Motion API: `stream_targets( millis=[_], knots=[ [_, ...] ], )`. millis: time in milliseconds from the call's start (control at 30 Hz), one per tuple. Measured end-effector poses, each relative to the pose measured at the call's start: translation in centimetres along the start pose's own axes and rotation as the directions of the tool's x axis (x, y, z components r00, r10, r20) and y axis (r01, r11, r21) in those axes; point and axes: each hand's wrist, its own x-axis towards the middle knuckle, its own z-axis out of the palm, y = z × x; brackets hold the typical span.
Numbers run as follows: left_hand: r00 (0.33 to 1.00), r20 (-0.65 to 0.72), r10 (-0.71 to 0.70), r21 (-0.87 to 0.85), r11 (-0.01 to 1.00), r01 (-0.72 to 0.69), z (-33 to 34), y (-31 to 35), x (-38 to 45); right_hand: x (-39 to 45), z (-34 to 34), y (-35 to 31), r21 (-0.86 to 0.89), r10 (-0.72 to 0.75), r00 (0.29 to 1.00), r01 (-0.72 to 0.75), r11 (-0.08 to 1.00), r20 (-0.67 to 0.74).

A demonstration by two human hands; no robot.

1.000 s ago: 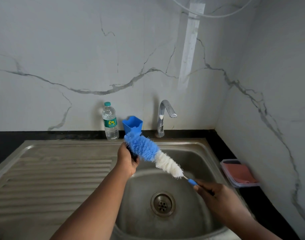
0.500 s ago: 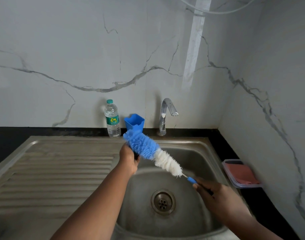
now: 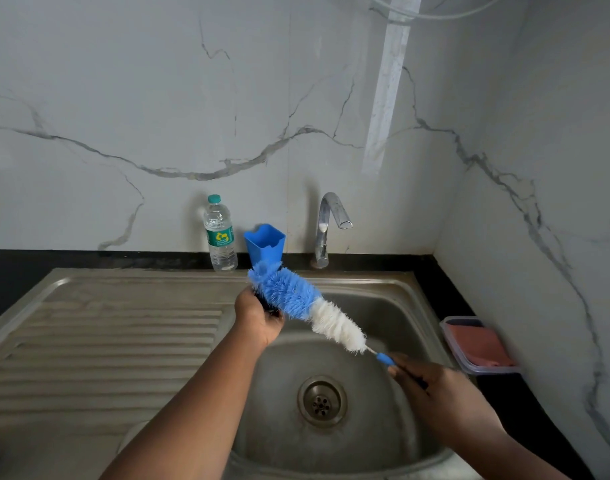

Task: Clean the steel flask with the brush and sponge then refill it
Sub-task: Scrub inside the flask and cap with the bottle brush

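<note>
Over the steel sink basin [image 3: 383, 306], my right hand [image 3: 431, 386] grips the blue handle of a long bottle brush [image 3: 314, 306] with blue and white bristles. The brush slants up to the left. Its blue tip lies against a small dark object [image 3: 267, 303] that my left hand [image 3: 258, 317] grips; the hand and bristles hide most of it, so I cannot tell what it is. No steel flask body shows. A pink sponge [image 3: 473, 344] lies in a clear tray on the black counter at the right.
A tap [image 3: 327, 226] stands behind the basin, with no water running from it. A blue plastic cup [image 3: 265, 244] and a clear water bottle [image 3: 220, 233] stand by the wall. The ribbed drainboard [image 3: 106, 341] stretches left. The drain [image 3: 322, 400] sits in the basin floor.
Both hands and the brush hold nearly the same pose; only the camera view shifted slightly.
</note>
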Motion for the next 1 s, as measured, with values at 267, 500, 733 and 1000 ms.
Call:
stream_targets(
  millis=[267, 500, 733, 1000],
  knots=[
    [0.999, 0.027, -0.044, 0.023, 0.999, 0.043, -0.1, 0.2, 0.5, 0.7, -0.4, 1.2, 0.076, 0.063, 0.998, -0.064, 0.995, 0.012],
    [0.99, -0.132, -0.045, 0.066, 0.996, 0.054, -0.8, 0.6, 1.7, 0.5, -1.3, 1.8, 0.01, 0.091, 0.995, -0.092, 0.996, 0.039],
    [0.996, 0.0, -0.092, 0.033, 0.995, 0.092, -0.3, -0.3, 2.3, 0.1, 0.2, 1.3, -0.129, 0.014, 1.0, -0.011, 0.992, 0.025],
    [0.998, -0.008, -0.068, 0.035, 0.997, 0.069, 0.4, -0.1, 2.4, 0.1, 0.6, 0.5, -0.07, 0.061, 0.997, -0.064, 0.995, -0.044]
  ],
)
